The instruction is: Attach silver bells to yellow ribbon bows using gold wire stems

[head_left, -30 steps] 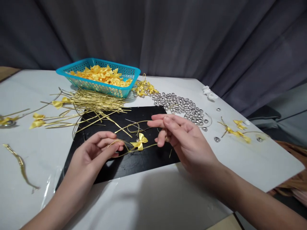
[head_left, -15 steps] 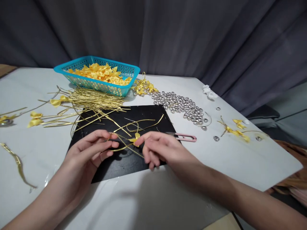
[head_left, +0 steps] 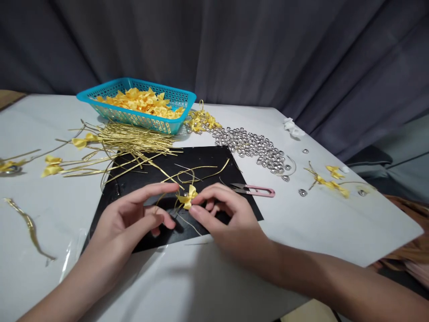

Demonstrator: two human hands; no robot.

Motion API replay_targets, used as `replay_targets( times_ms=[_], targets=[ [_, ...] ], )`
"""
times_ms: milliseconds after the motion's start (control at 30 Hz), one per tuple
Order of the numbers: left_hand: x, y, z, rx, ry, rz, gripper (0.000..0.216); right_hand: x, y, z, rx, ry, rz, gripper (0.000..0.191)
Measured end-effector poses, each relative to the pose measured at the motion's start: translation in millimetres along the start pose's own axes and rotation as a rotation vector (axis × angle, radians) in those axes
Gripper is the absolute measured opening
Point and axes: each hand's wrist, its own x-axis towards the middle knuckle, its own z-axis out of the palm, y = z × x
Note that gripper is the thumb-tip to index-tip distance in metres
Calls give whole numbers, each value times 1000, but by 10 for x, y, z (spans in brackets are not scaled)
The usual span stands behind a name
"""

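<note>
My right hand (head_left: pixel 231 217) pinches the edge of a small yellow ribbon bow (head_left: pixel 188 197) between thumb and fingertips. A thin gold cord (head_left: pixel 163 196) curves from the bow toward my left hand (head_left: pixel 132 219). That hand has its index finger stretched out and its thumb apart, with nothing clearly gripped. Beneath both hands lies a black mat (head_left: pixel 211 156). A pale thread trails below the bow across the mat. Loose gold cord pieces (head_left: pixel 201 167) rest just beyond the bow. Pink-handled thread snips (head_left: pixel 258 191) lie right of my right hand, blades on the mat.
A blue basket (head_left: pixel 172 127) of yellow bows stands at the back. In front of it spreads a pile of gold cords (head_left: pixel 134 137). Silver beads (head_left: pixel 251 145) cover the table to the right. Several bows on cords (head_left: pixel 52 166) lie left, others (head_left: pixel 331 184) far right.
My left fingers have spread apart and released the cord they pinched. My right thumb and fingers have closed on the bow, which has turned to show its front.
</note>
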Motion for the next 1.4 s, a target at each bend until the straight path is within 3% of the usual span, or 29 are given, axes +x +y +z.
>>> replay_targets(
  times_ms=[67, 167, 267, 433, 533, 667, 900, 1200, 1400],
  targets=[
    [-20, -1, 15, -27, -54, -4, 28, 40, 11, 28, -78, 10, -41, 13],
    [-41, 0, 36, -87, -110, -52, 28, 84, 1, 77, -53, -104, -67, 10],
    [-44, 14, 51, -119, -81, -94, 26, 133, -60, 41, 32, -185, -43, 5],
    [14, 43, 63, -95, 142, -48, 20, 253, -256, -338, 95, -377, 113, 11],
    [57, 23, 45, -72, 164, -64, 27, 306, -348, -624, -10, -452, 140, 15],
    [73, -25, -2, -2, 122, -55, 26, 328, -385, -890, -96, -492, 93, 18],
    [51, -15, 7, 196, 24, 3, 26, 347, -413, -1123, -73, -580, 101, 16],
    [87, -5, 24, 128, 36, -95, 32, 300, -444, -1466, -96, -677, 86, 11],
    [72, 24, 59, 148, 11, -58, 34, 272, -368, -1511, 42, -626, 12, 21]
  ],
)
